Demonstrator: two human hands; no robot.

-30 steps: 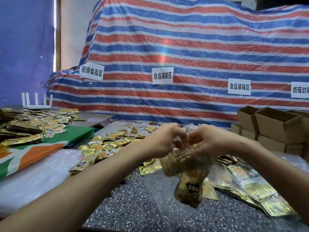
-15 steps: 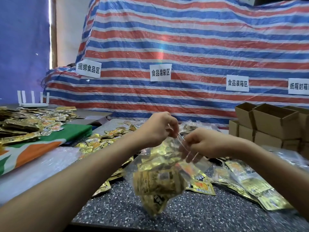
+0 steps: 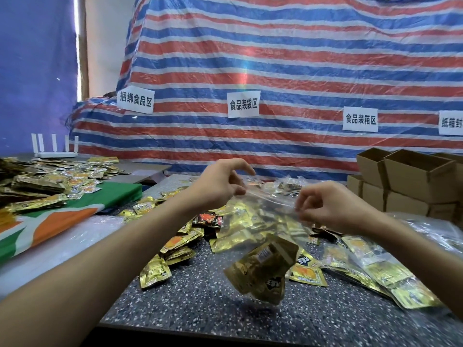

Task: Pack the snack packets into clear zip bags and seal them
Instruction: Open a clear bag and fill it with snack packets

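Sealing step, I judge: left hand [image 3: 220,187] and right hand [image 3: 330,207] each pinch an end of the top strip of the clear zip bag [image 3: 263,221], held above the speckled table [image 3: 200,311]. Next calls for pressing along the zip (closed or not, cannot tell). Bag sags, gold snack packets [image 3: 260,271] bunched low.

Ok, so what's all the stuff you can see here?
zip bag: one, clear, gold packets inside, held above the table
loose snack packets: many, mostly gold, scattered on the table
filled bags: a few, clear, lying at right
cardboard boxes: several, brown, stacked far right
paper signs: four, white, on the tarp
tarp: one, red-blue-white stripes, behind
router: one, white, far left
table: one, dark speckled
left hand: pinches the bag's top edge
right hand: pinches the bag's top edge
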